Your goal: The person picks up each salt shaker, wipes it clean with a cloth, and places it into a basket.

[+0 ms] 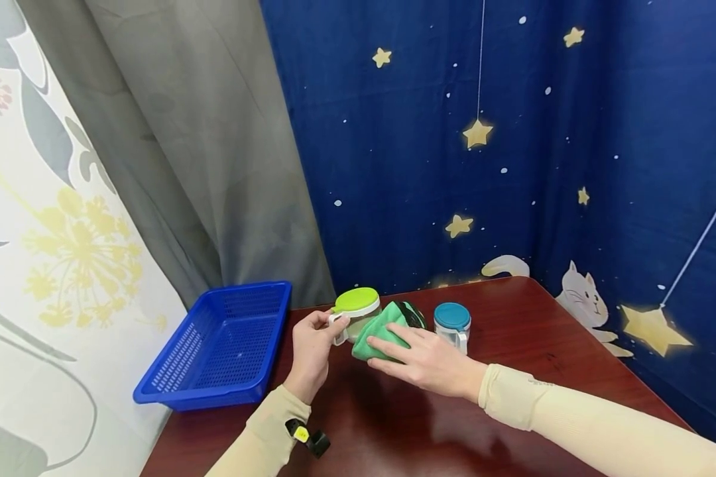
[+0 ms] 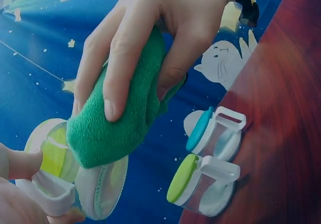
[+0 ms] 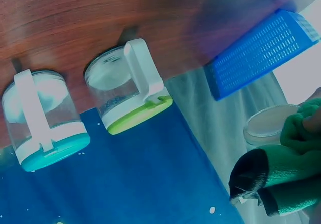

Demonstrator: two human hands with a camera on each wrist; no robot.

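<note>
My left hand (image 1: pixel 311 348) grips the white handle of a clear jar (image 2: pixel 108 191) with a lime-green lid (image 1: pixel 357 299), raised above the table. My right hand (image 1: pixel 432 361) holds a folded green cloth (image 2: pixel 120 118) with dark edging against the jar's side, fingers spread over the cloth. In the left wrist view, the cloth touches the jar near its base. Two similar handled jars stand upright on the table: a teal-lidded jar (image 3: pixel 45 118) and a second green-lidded jar (image 3: pixel 123 83). The second green-lidded jar is hidden in the head view.
A blue perforated plastic basket (image 1: pixel 215 394) sits on the left of the dark red wooden table (image 1: pixel 513 318). Behind the table hang a grey curtain (image 1: pixel 215 132) and a blue curtain with stars (image 1: pixel 406 146).
</note>
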